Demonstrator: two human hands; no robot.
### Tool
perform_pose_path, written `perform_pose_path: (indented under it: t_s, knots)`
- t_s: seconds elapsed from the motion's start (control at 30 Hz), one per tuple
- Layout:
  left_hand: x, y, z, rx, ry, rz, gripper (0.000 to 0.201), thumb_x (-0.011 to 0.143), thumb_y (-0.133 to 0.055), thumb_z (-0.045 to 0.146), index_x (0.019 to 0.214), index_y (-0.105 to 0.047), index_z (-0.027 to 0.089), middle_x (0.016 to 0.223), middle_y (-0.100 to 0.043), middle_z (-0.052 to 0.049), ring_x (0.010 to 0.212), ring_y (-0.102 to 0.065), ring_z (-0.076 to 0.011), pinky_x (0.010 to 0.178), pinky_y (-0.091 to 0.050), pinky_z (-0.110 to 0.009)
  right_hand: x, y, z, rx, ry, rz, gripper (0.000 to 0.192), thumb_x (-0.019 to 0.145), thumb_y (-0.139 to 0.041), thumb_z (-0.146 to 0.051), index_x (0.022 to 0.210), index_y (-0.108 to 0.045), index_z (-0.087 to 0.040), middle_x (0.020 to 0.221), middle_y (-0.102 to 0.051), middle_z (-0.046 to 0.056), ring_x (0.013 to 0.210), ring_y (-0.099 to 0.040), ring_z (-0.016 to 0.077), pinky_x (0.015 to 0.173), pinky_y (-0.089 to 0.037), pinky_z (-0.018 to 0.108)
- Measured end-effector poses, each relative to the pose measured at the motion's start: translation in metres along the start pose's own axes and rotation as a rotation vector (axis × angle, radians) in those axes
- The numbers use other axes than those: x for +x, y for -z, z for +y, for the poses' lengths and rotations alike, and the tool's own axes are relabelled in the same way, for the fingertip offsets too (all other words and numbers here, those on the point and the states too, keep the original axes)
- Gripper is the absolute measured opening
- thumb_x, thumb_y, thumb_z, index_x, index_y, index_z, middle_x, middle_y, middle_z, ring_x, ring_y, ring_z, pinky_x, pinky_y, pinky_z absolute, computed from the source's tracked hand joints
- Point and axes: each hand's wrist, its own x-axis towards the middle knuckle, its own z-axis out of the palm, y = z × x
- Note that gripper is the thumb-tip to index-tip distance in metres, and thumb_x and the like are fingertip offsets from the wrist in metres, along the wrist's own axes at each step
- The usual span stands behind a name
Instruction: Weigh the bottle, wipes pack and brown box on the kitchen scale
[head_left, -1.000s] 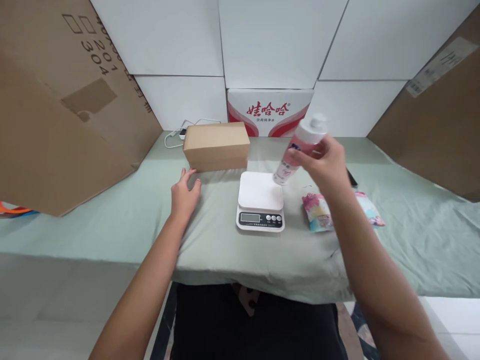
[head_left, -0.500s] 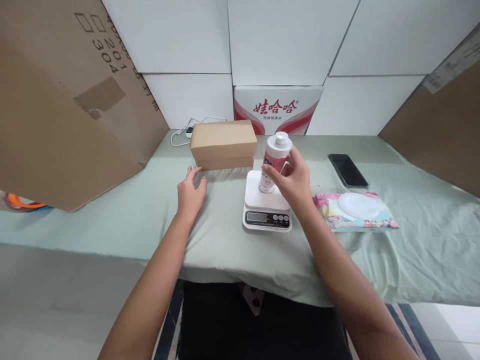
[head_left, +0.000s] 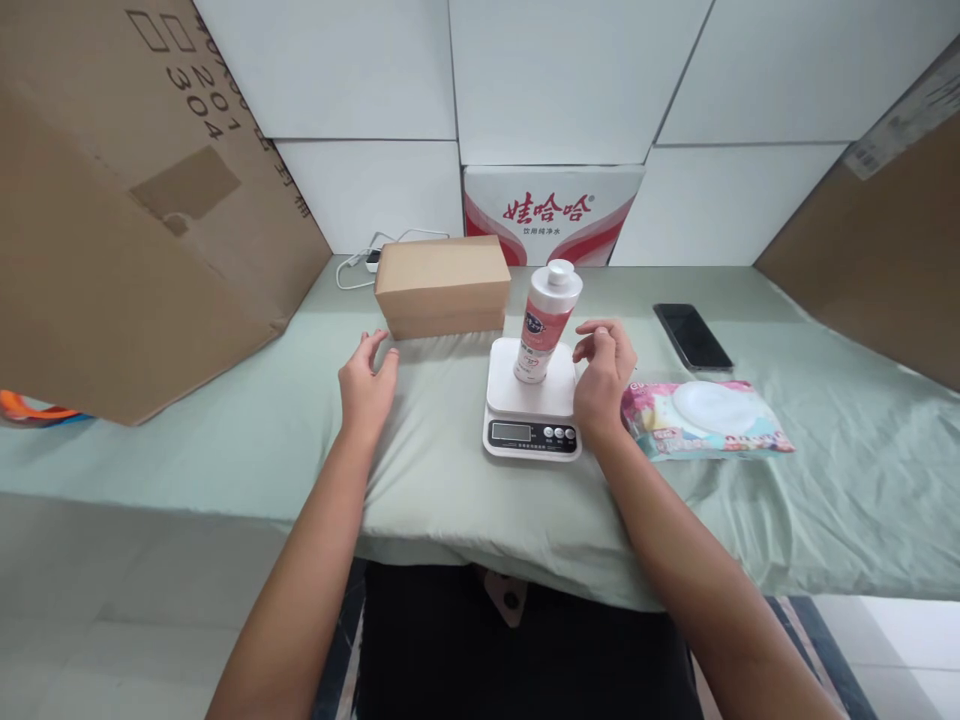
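Bottle [head_left: 545,322] stands upright, alone on the kitchen scale [head_left: 532,400], my right hand [head_left: 602,378] loosely open beside it, left hand [head_left: 365,388] flat and empty on the bench [head_left: 225,440].

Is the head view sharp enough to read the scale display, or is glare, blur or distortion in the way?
Head view: lighting is even and soft, with no harsh glare. The bottle standing on the kitchen scale looks sharp, but the scale's display is too small to read. Wide-angle distortion bends the cardboard panel at the edge. The right hand and left hand show no motion blur.
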Motion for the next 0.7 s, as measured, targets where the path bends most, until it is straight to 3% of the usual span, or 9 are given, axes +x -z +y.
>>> perform_pose_path:
  t_s: [0.2, 0.47, 0.7]
  knots:
    - [0.001, -0.001, -0.003, 0.012, -0.013, -0.013, 0.038, 0.094, -0.064, 0.026, 0.13, -0.075, 0.022, 0.143, -0.075, -0.014, 0.158, -0.049, -0.0292, 0.131, -0.043, -0.048, 0.004, 0.0, 0.006, 0.031, -0.033, 0.058, 0.028, 0.102, -0.049, -0.042, 0.083, -0.057, -0.024, 0.085, -0.06, 0.0, 0.066, -0.052, 0.013, 0.065, -0.046, 0.031]
    - [0.003, -0.008, -0.005, 0.041, -0.027, -0.022, 0.036, 0.094, -0.064, 0.026, 0.127, -0.077, 0.021, 0.14, -0.076, -0.015, 0.156, -0.052, -0.0296, 0.128, -0.046, -0.047, 0.004, 0.001, 0.003, 0.031, -0.039, 0.03, 0.02, 0.1, -0.049, -0.035, 0.086, -0.059, -0.024, 0.088, -0.061, 0.001, 0.068, -0.053, 0.013, 0.066, -0.047, 0.03]
    - [0.004, -0.01, -0.005, 0.052, -0.025, -0.037, 0.036, 0.093, -0.065, 0.026, 0.126, -0.077, 0.02, 0.138, -0.077, -0.015, 0.153, -0.056, -0.0294, 0.127, -0.047, -0.046, 0.004, 0.0, 0.007, 0.011, 0.007, 0.001, 0.036, 0.104, -0.051, -0.054, 0.086, -0.058, -0.024, 0.086, -0.062, 0.001, 0.067, -0.052, 0.013, 0.068, -0.047, 0.031]
